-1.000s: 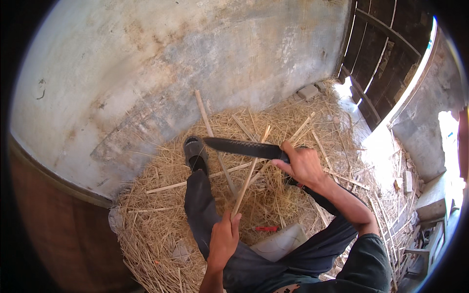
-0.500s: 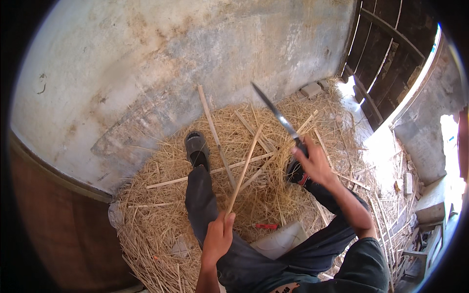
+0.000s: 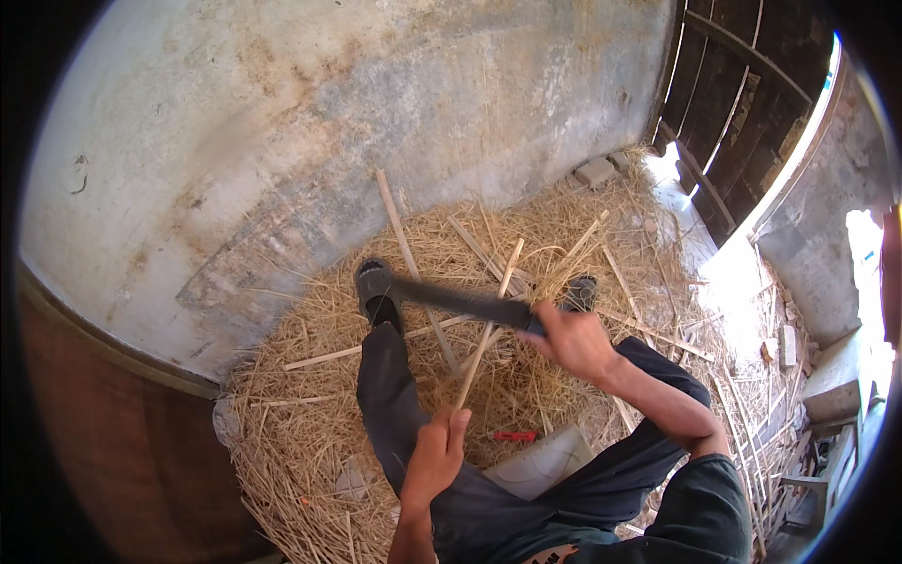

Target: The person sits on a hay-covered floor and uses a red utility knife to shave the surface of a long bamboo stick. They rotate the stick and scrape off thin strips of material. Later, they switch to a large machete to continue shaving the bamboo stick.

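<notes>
Between my knees, my left hand (image 3: pixel 437 456) is closed round the lower end of a thin split-wood stick (image 3: pixel 484 343), which slants up and away to the right. My right hand (image 3: pixel 571 340) grips the dark handle of a long knife (image 3: pixel 451 300). The blade, slightly blurred, points left across the upper part of the stick; whether it touches the wood I cannot tell. Its tip is near my left shoe (image 3: pixel 374 278). Beneath lie wood shavings (image 3: pixel 526 404) and several loose strips, one long strip (image 3: pixel 399 226) leaning toward the wall.
A small red object (image 3: pixel 515 436) lies by a pale block (image 3: pixel 540 462) between my legs. A stained wall (image 3: pixel 395 103) rises in front, with a brick (image 3: pixel 596 172) at its foot. On the right stand a dark plank door (image 3: pixel 752 103) and a wooden frame (image 3: pixel 816 484).
The knife has come down from pointing up and away to lying nearly level across the stick, pointing left. My left hand and the stick have shifted slightly right.
</notes>
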Motion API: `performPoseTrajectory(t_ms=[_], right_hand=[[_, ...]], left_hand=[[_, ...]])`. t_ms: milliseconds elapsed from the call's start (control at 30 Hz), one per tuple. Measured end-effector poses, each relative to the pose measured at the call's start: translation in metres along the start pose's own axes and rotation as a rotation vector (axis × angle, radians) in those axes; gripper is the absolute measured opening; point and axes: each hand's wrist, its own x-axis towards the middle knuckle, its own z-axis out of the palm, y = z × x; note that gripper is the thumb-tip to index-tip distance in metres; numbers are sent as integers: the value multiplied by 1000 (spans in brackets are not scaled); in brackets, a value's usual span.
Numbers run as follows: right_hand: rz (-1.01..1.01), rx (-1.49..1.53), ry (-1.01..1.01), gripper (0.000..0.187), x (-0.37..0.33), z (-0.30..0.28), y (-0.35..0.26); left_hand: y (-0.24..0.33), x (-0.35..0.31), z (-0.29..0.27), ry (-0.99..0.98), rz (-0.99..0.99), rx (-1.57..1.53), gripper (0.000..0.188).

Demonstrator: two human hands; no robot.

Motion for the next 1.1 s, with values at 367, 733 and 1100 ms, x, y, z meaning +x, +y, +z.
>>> performPoseTrajectory(t_ms=[367, 733, 1100], right_hand=[[214, 109, 212, 48, 21, -17, 31], [130, 470, 233, 41, -13, -13, 26], [-181, 213, 76, 49, -12, -7, -5]], left_hand=[[1, -21, -2, -36, -27, 26, 47], [-7, -8, -20, -261, -223, -589, 52], [8, -11, -21, -272, -208, -522, 59]])
